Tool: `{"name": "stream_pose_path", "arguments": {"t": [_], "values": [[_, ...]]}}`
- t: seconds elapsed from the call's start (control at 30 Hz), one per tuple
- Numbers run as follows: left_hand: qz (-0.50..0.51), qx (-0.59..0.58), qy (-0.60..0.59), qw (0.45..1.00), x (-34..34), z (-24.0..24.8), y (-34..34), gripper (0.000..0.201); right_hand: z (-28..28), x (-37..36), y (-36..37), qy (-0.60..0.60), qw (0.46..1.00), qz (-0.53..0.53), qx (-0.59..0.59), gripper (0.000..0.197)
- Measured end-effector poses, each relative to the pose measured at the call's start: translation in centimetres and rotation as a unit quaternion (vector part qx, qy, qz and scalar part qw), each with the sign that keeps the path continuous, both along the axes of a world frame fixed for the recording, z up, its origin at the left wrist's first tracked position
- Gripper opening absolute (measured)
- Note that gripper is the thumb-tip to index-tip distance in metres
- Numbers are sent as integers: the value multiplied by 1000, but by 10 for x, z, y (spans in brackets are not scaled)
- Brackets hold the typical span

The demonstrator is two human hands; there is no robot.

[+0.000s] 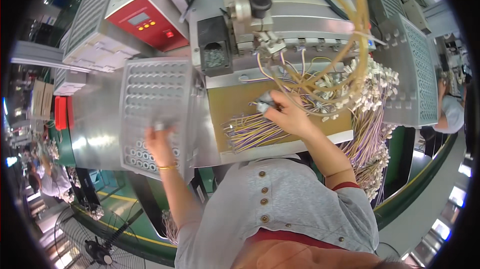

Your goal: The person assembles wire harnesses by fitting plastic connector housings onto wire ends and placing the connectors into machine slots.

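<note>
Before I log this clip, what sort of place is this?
Probably a factory workshop for wiring parts: purple, yellow and white wires with white connectors hang in bundles, a pocketed tray sits on the metal bench, and a red-fronted control box stands behind.

Brightly lit; glaring white on the metal table (100,119) near its left edge; blurred at the left hand (160,148); bowed and black toward the rim.

Grey buttoned shirt (300,189), red sleeve trim (346,185), yellow wristband (167,167).
</note>
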State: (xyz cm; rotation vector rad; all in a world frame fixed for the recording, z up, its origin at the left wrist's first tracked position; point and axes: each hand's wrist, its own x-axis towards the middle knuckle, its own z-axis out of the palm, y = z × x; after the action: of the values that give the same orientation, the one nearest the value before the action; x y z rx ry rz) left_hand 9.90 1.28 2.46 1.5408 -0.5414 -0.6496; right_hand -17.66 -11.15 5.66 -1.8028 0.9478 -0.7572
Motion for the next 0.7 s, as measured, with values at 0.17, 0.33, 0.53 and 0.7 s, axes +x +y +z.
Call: {"name": "stream_pose_path", "arguments": {"t": [0.17,0.33,0.53,0.7], "values": [[-248,-70,156,954,-112,-1,-42,38,3,0,3,-77,994,-10,83,13],[-316,-80,171,930,-135,8,-53,41,2,-10,1,-72,996,1,55,14],[-330,-105,178,921,-137,12,-53,41,6,-13,1,-52,993,1,105,15],[-322,-134,12,937,-141,14,-55,35,13,-17,-3,-43,998,33,-11,17]]}}
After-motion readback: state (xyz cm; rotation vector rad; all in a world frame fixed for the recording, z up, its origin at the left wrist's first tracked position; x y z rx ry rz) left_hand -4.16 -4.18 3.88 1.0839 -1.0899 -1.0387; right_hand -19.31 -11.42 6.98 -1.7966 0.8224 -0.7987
